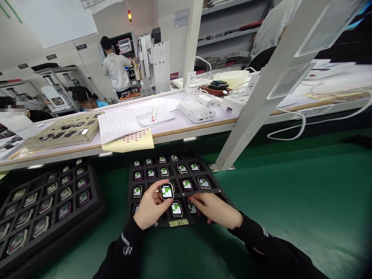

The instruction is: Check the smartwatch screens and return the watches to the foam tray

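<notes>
Black sleeves (124, 248) ended at the left hand (150, 205), pinching a smartwatch (167, 191) lengthwise above a foam tray (217, 192); the open right hand (216, 209) lay just beside.

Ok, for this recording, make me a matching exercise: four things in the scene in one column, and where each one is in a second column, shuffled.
Things:
1. Smartwatch with a green-and-white screen
2. Beige moulded tray
3. Yellow sheet with red marks
4. Right hand

Places:
A. Over the black foam tray
B. Across the front edge of the bench
C. Held in the left hand
D. On the bench, holding dark watches

Pairs: 1-C, 2-D, 3-B, 4-A
</notes>
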A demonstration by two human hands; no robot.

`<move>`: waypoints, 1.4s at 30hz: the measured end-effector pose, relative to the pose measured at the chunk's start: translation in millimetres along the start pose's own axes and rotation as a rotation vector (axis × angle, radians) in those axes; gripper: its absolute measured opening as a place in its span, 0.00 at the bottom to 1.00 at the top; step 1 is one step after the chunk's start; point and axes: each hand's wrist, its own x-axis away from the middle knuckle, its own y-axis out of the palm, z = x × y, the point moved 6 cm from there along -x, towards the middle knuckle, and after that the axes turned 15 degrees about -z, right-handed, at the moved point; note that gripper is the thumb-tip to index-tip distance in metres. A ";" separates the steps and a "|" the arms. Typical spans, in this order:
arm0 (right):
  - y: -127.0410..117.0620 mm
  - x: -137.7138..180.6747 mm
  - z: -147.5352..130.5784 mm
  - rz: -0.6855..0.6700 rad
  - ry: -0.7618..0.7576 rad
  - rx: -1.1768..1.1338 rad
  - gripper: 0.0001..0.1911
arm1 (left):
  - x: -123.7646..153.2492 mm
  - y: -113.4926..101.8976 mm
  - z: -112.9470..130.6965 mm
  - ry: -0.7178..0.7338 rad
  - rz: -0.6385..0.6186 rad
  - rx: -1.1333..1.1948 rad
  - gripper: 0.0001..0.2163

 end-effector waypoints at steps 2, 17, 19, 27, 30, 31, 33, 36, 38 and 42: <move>-0.8 0.0 1.2 -0.015 -0.011 -0.086 0.15 | -0.1 -4.6 5.1 0.009 0.009 -0.021 0.27; -40.6 13.8 -99.7 -0.072 -0.550 -0.873 0.18 | 4.5 -11.7 97.4 0.255 0.088 0.000 0.22; -49.4 15.9 -121.0 -0.012 -0.622 -0.776 0.23 | 5.6 -13.5 110.0 0.334 0.134 0.013 0.21; -61.1 1.7 -156.1 0.123 -0.688 -0.644 0.28 | 13.8 -38.8 114.5 0.332 0.355 -0.098 0.17; -65.6 -4.6 -156.3 0.142 -0.707 -0.701 0.29 | 11.2 -45.9 109.8 0.295 0.361 -0.093 0.17; -66.8 -6.7 -156.0 0.138 -0.709 -0.711 0.29 | 9.1 -47.2 108.3 0.282 0.361 -0.088 0.17; -68.5 -10.4 -155.7 0.122 -0.708 -0.703 0.28 | 3.7 -47.9 106.2 0.264 0.362 -0.081 0.17; -69.1 -14.7 -155.5 0.086 -0.697 -0.639 0.25 | -6.6 -43.8 105.6 0.258 0.324 -0.085 0.17; -68.2 -17.3 -154.8 0.053 -0.685 -0.605 0.25 | -12.4 -40.6 105.9 0.263 0.294 -0.088 0.16; -69.0 -21.5 -151.3 0.060 -0.675 -0.595 0.24 | -17.7 -39.4 104.5 0.258 0.275 -0.068 0.15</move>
